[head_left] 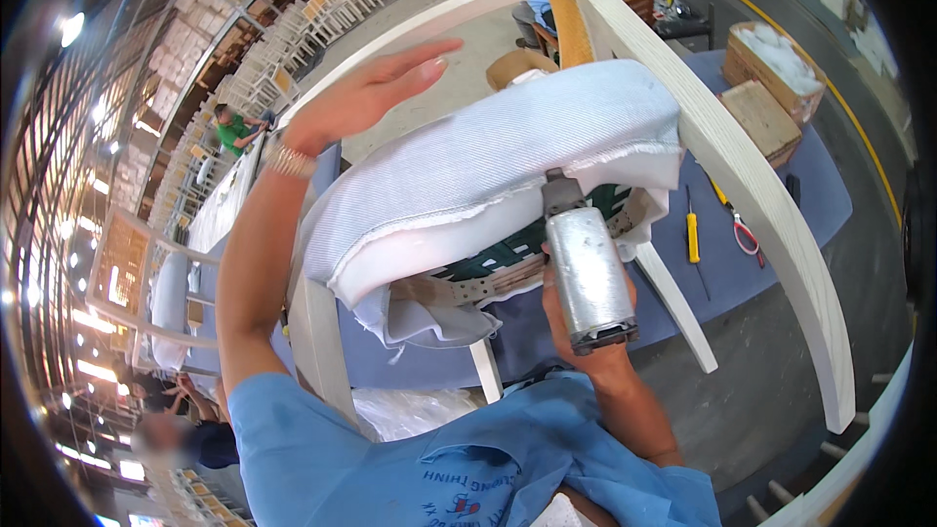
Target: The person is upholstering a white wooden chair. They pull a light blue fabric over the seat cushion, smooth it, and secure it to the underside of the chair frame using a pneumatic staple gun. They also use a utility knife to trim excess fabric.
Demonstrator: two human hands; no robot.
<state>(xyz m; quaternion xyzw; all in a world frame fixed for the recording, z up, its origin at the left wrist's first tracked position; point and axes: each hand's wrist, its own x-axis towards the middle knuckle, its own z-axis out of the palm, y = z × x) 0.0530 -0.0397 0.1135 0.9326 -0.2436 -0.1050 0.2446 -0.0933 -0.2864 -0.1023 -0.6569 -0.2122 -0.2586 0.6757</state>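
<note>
A white wooden chair frame point(771, 161) lies tipped over in front of me, its padded seat point(498, 137) covered in pale blue-grey fabric. White padding shows along the fabric's frayed edge, and dark green webbing point(508, 252) crosses the seat's underside. My right hand point(558, 317) grips a silver pneumatic staple gun point(589, 263), whose nose meets the fabric edge near the seat's middle. Above the seat's left part, my left hand point(376, 93) is open, fingers stretched out beside the curved white rail point(459, 15). A loose fabric flap point(429, 322) hangs at the lower left.
The chair rests on a blue-covered table point(820, 195). To the right lie a yellow-handled screwdriver point(693, 239), pliers with red-and-yellow handles point(744, 234), and boxes point(761, 122). Another chair point(146, 283) stands left. A person in green point(234, 132) sits farther off, near rows of chairs.
</note>
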